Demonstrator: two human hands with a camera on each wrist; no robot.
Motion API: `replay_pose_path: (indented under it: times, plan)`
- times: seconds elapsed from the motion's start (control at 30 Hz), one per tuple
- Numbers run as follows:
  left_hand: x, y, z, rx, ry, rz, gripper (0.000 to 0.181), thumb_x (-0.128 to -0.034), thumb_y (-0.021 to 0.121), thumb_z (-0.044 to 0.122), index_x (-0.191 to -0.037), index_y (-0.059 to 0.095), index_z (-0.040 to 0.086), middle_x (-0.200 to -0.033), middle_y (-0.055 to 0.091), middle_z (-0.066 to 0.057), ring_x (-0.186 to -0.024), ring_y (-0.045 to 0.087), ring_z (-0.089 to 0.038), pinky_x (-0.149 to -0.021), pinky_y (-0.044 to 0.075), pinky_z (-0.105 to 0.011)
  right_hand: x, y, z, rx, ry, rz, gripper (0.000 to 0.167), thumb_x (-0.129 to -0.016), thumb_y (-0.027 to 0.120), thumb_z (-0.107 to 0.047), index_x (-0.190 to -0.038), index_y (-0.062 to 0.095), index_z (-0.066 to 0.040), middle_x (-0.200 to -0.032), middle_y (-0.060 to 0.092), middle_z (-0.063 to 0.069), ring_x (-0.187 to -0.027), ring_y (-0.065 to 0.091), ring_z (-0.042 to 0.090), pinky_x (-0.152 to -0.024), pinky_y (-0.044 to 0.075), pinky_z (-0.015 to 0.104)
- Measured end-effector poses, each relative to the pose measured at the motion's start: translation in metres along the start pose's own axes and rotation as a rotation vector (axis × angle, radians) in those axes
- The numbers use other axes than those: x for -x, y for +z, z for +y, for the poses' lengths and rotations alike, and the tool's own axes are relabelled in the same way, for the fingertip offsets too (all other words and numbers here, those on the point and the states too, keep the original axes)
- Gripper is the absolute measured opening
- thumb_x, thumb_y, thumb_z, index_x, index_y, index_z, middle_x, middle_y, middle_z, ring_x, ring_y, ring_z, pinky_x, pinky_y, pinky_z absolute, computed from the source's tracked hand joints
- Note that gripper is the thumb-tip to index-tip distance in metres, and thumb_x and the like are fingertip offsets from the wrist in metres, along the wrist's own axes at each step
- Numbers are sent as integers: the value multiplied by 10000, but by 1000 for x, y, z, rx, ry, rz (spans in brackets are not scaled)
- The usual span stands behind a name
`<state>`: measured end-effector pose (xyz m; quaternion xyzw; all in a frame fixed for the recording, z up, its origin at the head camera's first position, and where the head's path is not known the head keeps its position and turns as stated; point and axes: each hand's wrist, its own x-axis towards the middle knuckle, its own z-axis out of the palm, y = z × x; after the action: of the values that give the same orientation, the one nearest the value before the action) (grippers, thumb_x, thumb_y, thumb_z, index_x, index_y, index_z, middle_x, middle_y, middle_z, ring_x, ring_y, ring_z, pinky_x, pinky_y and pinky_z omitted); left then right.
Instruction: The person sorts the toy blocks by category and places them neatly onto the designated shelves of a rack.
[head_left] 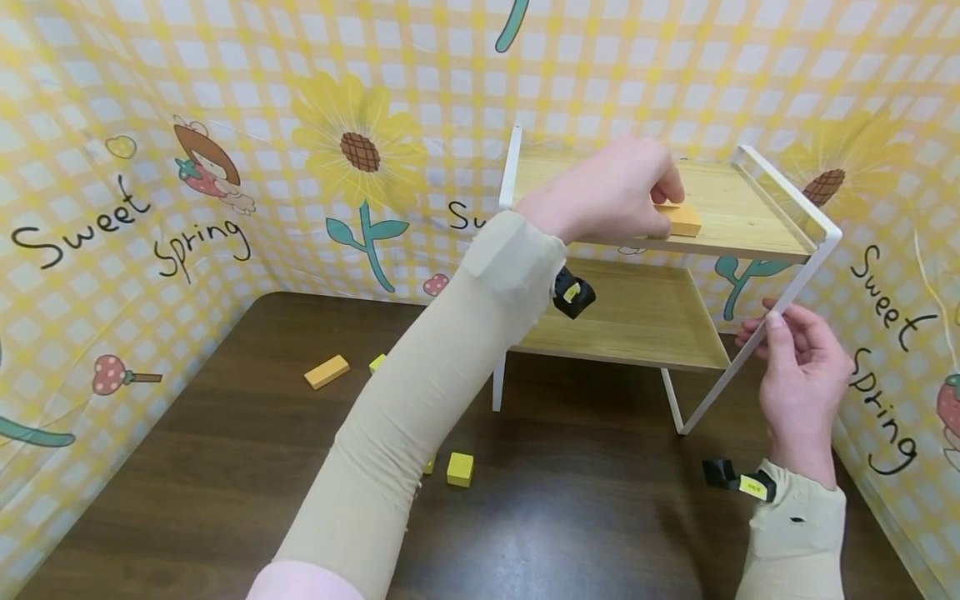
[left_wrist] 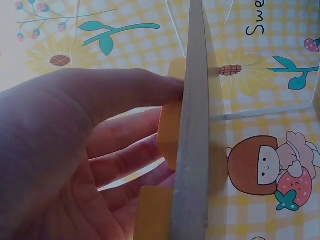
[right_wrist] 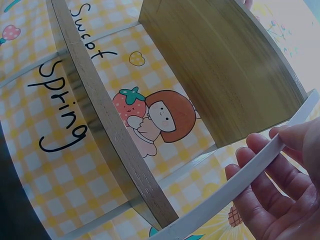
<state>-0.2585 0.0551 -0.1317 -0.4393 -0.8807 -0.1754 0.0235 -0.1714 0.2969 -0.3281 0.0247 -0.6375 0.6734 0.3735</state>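
Observation:
My left hand (head_left: 615,187) reaches over the top board (head_left: 750,192) of a two-tier shelf rack. Its thumb and fingers pinch an orange block (head_left: 682,220) near the board's front edge. In the left wrist view that orange block (left_wrist: 170,125) shows between thumb and fingers, behind the board's edge (left_wrist: 194,125). A second orange block (left_wrist: 152,212) appears lower down, beside the palm. On the right side of the rack, my right hand (head_left: 806,375) holds the white metal leg (head_left: 723,392), its thumb on one side and fingers behind, as the right wrist view also shows.
The rack's lower board (head_left: 637,317) lies beneath my left wrist. On the dark table (head_left: 187,467) are an orange block (head_left: 327,372) and a yellow cube (head_left: 460,469). My left forearm partly hides other yellow pieces (head_left: 377,362). Checked cloth (head_left: 262,83) surrounds the table.

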Motion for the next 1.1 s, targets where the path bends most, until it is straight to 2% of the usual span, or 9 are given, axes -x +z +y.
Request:
replay_pose_path:
  times: [0.03,0.07,0.1,0.17,0.4,0.67,0.9,1.1]
  plan:
    - [1,-1,0,6,-16,-8,98,-896,615,83,-805,644,106,-813,528,35,-778,446,-66,-707,329,-172,0,0,0,3,0,1,245,-992,663,-93,-1161,695,82,-899,721,140,-781,710,208,-737,562,216]
    - [1,-1,0,5,-28,-15,95,-913,619,110,-926,713,105,-927,605,31,-868,500,-64,-766,363,-158,0,0,0,8,-2,1,245,-993,662,-94,-1162,696,80,-897,721,137,-780,710,206,-738,561,214]
    - [2,-2,0,11,-43,-22,203,-933,631,147,-1100,739,107,-1080,644,24,-995,528,-71,-848,379,-154,0,0,0,11,-2,2,244,-993,662,-93,-1163,697,79,-896,722,133,-780,710,204,-738,560,213]
    - [4,-3,1,22,-72,-28,431,-961,645,216,-1380,642,114,-1366,592,14,-1220,502,-86,-972,371,-152,0,0,0,20,-4,3,242,-994,661,-94,-1162,700,76,-889,725,125,-778,711,198,-735,557,209]
    - [17,-9,4,19,-70,39,449,-989,659,306,-1399,617,126,-1365,596,19,-1218,523,-106,-955,378,-149,0,0,0,25,2,-2,251,-994,665,-107,-1168,698,71,-904,720,133,-790,711,193,-738,555,206]
    - [35,-13,9,7,-17,137,445,-987,672,358,-1372,634,138,-1334,614,63,-1177,532,-66,-932,372,-125,0,-1,0,36,-2,-3,260,-993,667,-117,-1169,695,74,-907,724,127,-795,713,188,-731,552,204]
    - [50,-6,11,-18,70,201,429,-973,700,350,-1332,654,119,-1277,628,44,-1131,556,-80,-902,389,-126,0,-1,0,47,-4,-2,260,-992,669,-121,-1171,699,65,-906,724,125,-796,713,186,-730,550,202]
    - [63,2,12,11,85,213,435,-974,702,336,-1341,648,108,-1314,614,27,-1105,578,-101,-909,387,-134,0,0,0,29,-12,0,248,-993,666,-105,-1162,697,74,-897,724,125,-773,713,182,-733,554,207]
